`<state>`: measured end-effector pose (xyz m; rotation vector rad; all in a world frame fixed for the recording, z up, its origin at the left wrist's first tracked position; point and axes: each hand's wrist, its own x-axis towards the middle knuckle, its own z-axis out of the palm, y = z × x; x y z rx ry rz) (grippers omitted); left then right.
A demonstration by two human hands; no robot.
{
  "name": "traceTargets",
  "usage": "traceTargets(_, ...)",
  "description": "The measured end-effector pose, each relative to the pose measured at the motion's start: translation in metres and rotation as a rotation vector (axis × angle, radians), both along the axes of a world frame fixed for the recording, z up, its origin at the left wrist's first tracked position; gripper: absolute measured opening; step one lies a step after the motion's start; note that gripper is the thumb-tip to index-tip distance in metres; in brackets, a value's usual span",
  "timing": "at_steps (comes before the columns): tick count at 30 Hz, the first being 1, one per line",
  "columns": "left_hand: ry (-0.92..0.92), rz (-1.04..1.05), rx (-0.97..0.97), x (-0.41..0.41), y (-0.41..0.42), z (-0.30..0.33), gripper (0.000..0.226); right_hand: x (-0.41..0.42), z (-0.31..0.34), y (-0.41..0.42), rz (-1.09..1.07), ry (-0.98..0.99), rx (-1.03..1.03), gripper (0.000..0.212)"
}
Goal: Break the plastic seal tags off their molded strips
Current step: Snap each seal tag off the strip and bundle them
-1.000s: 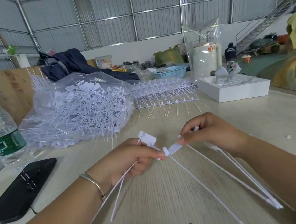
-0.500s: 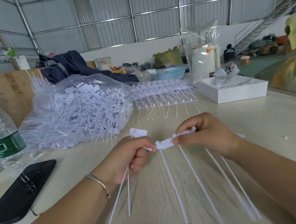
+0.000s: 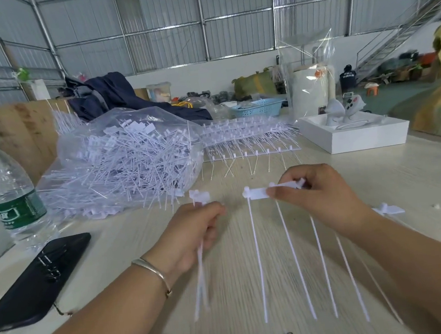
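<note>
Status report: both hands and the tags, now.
Left hand grips loose tags. Right hand pinches the strip, tags hanging. Hands apart. Nothing between them.

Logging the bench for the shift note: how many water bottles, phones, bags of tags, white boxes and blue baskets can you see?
Water bottle: 1
Black phone: 1
Clear bag of tags: 1
White box: 1
Blue basket: 1
Total: 5
</note>
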<state>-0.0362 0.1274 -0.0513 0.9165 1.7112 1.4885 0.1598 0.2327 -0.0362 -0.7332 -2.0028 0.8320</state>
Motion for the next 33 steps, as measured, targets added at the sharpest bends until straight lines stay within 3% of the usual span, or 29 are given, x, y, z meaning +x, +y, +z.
traceTargets(2,-0.257,-0.131,0.062,0.007,0.002,-0.001,0.028,-0.002,-0.002,0.001,0.068,0.033,-0.092,0.021)
traceTargets(5,-0.417,-0.189,0.083,0.014,0.002,0.002,0.021,-0.003,-0.002,-0.002,0.155,0.045,-0.130,0.018)
traceTargets(9,-0.436,-0.218,0.005,0.012,0.000,0.002,0.024,-0.003,-0.001,-0.004,0.232,0.000,-0.073,0.018)
traceTargets(13,-0.469,-0.268,0.062,0.011,0.000,0.004,0.033,-0.005,-0.004,-0.005,0.235,-0.053,0.056,0.016)
traceTargets(17,-0.324,-0.341,0.065,0.013,-0.003,0.003,0.023,-0.005,-0.005,-0.006,0.189,-0.081,0.228,0.016)
traceTargets(20,-0.315,-0.298,0.072,0.012,-0.002,0.002,0.024,-0.002,-0.001,-0.004,-0.013,-0.339,0.604,0.026)
traceTargets(22,-0.352,-0.281,0.096,0.010,-0.002,0.003,0.026,-0.001,0.004,-0.005,-0.118,-0.502,0.676,0.042)
traceTargets(24,-0.384,-0.294,0.109,0.010,-0.004,0.005,0.022,-0.001,0.003,-0.004,-0.099,-0.468,0.578,0.051)
traceTargets(29,-0.447,-0.347,0.082,0.013,-0.007,0.007,0.026,-0.002,-0.001,-0.003,0.141,-0.174,0.092,0.045)
traceTargets(33,-0.495,-0.404,0.084,0.015,-0.008,0.006,0.027,-0.004,0.002,-0.008,0.283,-0.037,-0.086,0.047)
